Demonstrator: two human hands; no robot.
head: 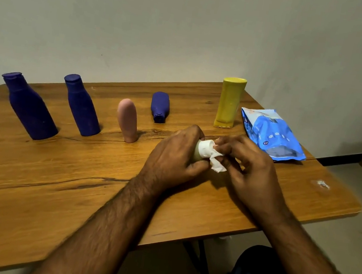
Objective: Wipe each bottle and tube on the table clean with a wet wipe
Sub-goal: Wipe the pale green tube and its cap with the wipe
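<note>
Left hand [173, 157] grips pale bottle [197, 152] mid-desk, white cap [206, 147] pointing right | right hand [248, 168] pinches wet wipe [215, 159] on cap | two blue bottles [28, 106], pink tube [128, 119] toward back-left edge | wipes pack [272, 134] back-right corner of desk [50, 187]

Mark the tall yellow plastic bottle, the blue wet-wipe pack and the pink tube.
tall yellow plastic bottle [230, 102], head view, middle of its body.
blue wet-wipe pack [271, 132], head view, centre of its top face.
pink tube [128, 119], head view, mid body.
</note>
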